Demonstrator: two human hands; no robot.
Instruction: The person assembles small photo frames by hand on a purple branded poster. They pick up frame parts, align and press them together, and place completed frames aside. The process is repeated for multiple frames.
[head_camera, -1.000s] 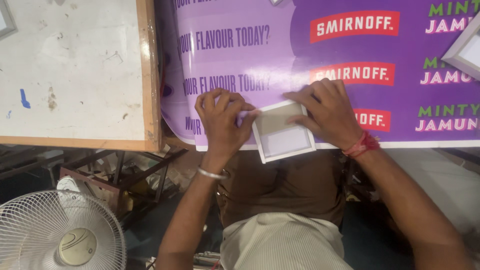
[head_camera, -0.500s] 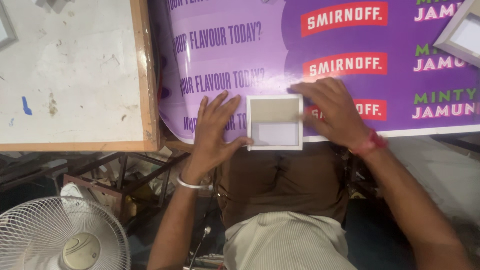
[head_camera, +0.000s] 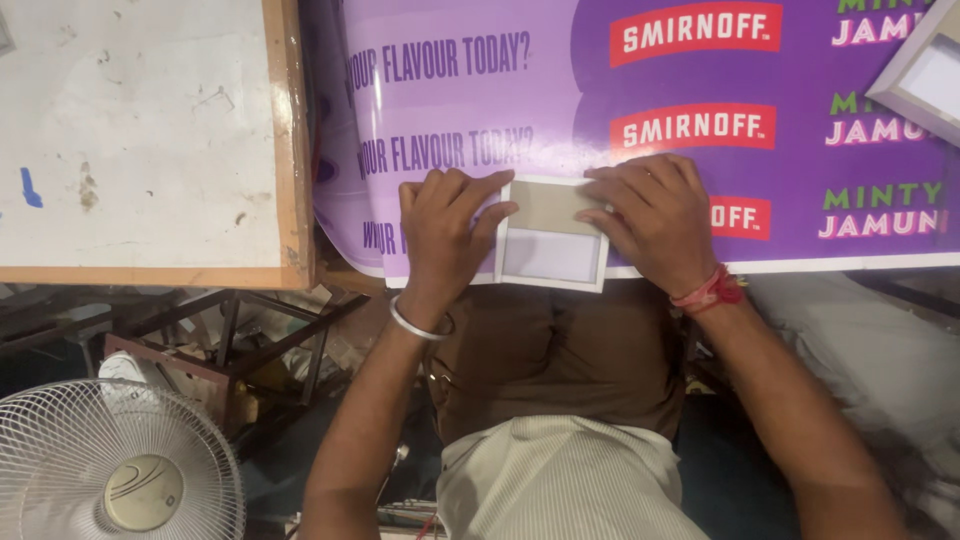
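A small square white-bordered frame (head_camera: 551, 236) with a grey and pale panel lies flat on a purple printed banner (head_camera: 560, 110) at the table's near edge. My left hand (head_camera: 445, 232) rests flat on the banner, fingertips touching the frame's left side. My right hand (head_camera: 652, 218), with a red thread at the wrist, presses on the frame's right edge and upper right corner. A metal bangle circles my left wrist.
A white board with a wooden rim (head_camera: 150, 140) lies to the left. Another white-edged frame (head_camera: 925, 75) pokes in at the top right. A pedestal fan (head_camera: 110, 465) stands low left, beside a metal stand (head_camera: 220, 340). My lap is below the table edge.
The frame was tilted and nearer me; it has been slid up the banner and squared. Both hands shifted from over it to its sides.
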